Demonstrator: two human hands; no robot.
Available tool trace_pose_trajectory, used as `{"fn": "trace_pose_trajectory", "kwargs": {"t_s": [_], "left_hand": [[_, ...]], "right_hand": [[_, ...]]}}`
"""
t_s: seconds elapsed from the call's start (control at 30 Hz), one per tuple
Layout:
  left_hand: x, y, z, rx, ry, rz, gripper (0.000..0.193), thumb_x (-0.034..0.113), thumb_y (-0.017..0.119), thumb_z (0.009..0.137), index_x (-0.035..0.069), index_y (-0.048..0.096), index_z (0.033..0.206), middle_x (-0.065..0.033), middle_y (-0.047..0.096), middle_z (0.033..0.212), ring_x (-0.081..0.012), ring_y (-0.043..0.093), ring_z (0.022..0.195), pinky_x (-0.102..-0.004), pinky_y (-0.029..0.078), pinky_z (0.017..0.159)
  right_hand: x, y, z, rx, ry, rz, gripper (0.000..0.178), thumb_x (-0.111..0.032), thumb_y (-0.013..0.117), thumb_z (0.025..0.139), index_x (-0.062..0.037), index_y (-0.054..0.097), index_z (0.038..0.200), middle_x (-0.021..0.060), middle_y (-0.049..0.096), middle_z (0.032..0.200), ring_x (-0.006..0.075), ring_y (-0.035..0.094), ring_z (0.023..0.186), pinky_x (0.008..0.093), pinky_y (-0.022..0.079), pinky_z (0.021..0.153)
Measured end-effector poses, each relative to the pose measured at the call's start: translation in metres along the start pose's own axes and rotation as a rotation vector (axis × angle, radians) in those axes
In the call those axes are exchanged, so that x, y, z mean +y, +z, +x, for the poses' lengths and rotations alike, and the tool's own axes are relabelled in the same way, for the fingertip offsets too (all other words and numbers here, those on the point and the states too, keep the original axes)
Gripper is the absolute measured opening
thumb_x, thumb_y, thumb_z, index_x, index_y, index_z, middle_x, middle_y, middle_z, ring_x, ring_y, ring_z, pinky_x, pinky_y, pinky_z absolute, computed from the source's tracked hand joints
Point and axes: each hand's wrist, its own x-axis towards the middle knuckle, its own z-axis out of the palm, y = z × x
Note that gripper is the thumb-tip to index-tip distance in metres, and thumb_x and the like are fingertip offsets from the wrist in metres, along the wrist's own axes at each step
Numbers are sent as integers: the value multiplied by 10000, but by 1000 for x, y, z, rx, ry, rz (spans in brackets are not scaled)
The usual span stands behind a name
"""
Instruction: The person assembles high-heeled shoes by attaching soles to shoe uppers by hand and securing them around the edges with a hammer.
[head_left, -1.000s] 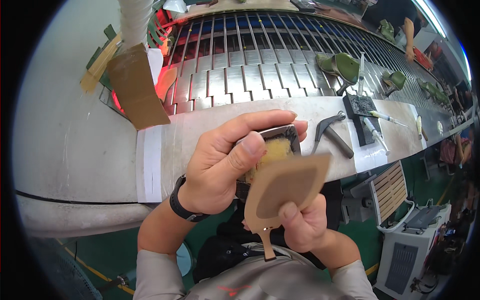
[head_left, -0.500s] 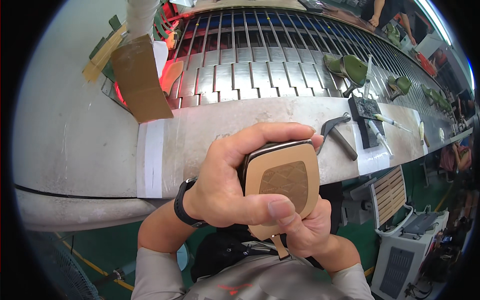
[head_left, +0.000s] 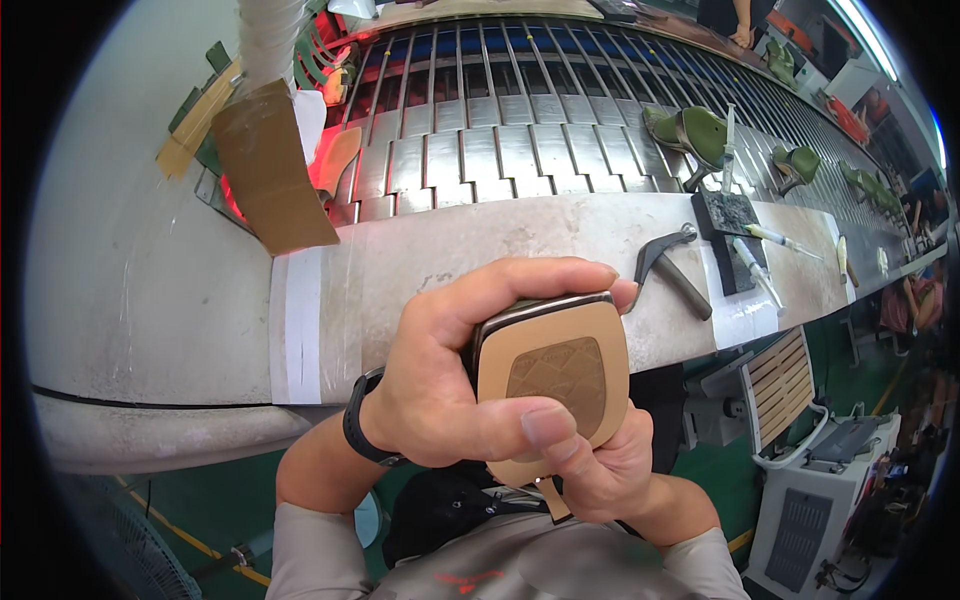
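A high-heeled shoe (head_left: 556, 368) is held with its tan sole facing up, a brown patterned patch in the middle of the forefoot. My left hand (head_left: 430, 375), with a black band on its wrist, wraps the toe end. Its fingers reach over the front edge, and its thumb lies across the sole. Close to the left thumb, my right hand (head_left: 612, 472) grips the narrower waist of the shoe, thumb on the sole and most fingers hidden underneath. The slim heel (head_left: 552, 499) points down toward my body. The shoe's upper is mostly out of sight.
A dark-handled metal tool (head_left: 683, 287) lies right of the shoe on the pale bench (head_left: 500, 228). Beyond it, a black block (head_left: 728, 215) carries syringes. Green shoes (head_left: 700, 136) stand on the slatted metal conveyor (head_left: 470, 155). Brown cardboard (head_left: 272, 165) hangs at left, beside red light.
Both hands have shifted slightly left and toward me with the shoe. Its sole now faces me a little more squarely. The whole view has also moved slightly.
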Motion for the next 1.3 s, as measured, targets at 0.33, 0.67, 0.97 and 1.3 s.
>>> {"fn": "trace_pose_trajectory", "kwargs": {"t_s": [0.33,0.67,0.97,1.3], "left_hand": [[-3,2,-2,1,38,-22,918,417,887,824,-102,496,1473,-329,616,1414,-398,611,1358,-493,531,1114],[21,17,-3,98,-98,-17,721,339,768,952,-103,517,1463,-311,631,1410,-390,625,1340,-485,530,1112],[8,9,9,-32,-63,100,665,188,730,965,-76,485,1524,-260,582,1513,-298,603,1373,-430,495,1148],[-11,12,23,25,27,-47,474,262,516,1148,-51,550,1503,-137,685,1355,-154,640,1226,-322,493,1088]], "right_hand": [[2,2,0,-10,-43,-2,241,-168,649,1086,45,755,1129,89,799,953,123,725,801,280,568,695],[3,-1,-7,-6,-6,-32,247,-178,657,1081,39,774,1085,96,795,905,121,718,748,269,564,665],[-2,-8,-1,170,44,210,286,-217,709,1053,65,757,1055,97,786,966,120,697,805,288,565,669],[2,-26,-2,248,91,62,478,-380,715,1033,89,694,1124,161,763,977,201,742,763,334,625,665]]}}
